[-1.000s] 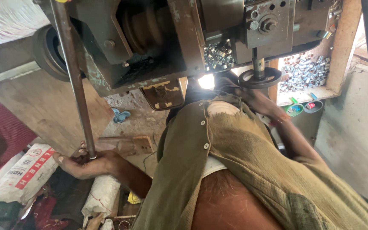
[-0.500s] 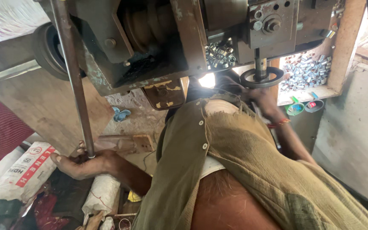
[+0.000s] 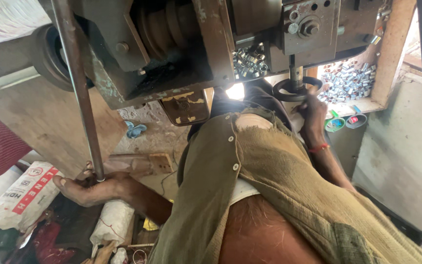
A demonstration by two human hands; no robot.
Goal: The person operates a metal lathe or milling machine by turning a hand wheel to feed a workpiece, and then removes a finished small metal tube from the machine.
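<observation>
Two bare hands show: one left hand (image 3: pixel 91 188) and one right hand (image 3: pixel 312 110). One long steel lever rod (image 3: pixel 76 83), one black handwheel (image 3: pixel 296 89), two small round pots (image 3: pixel 344 122), one printed white sack (image 3: pixel 18 198), one blue sandal (image 3: pixel 136 130), and shiny metal sleeves (image 3: pixel 350 80) too many to count

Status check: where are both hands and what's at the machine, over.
Left hand gripped round the long metal rod, low near its end. Right hand up at the round die under the press. Heap of small metal pieces in the tray behind.
</observation>
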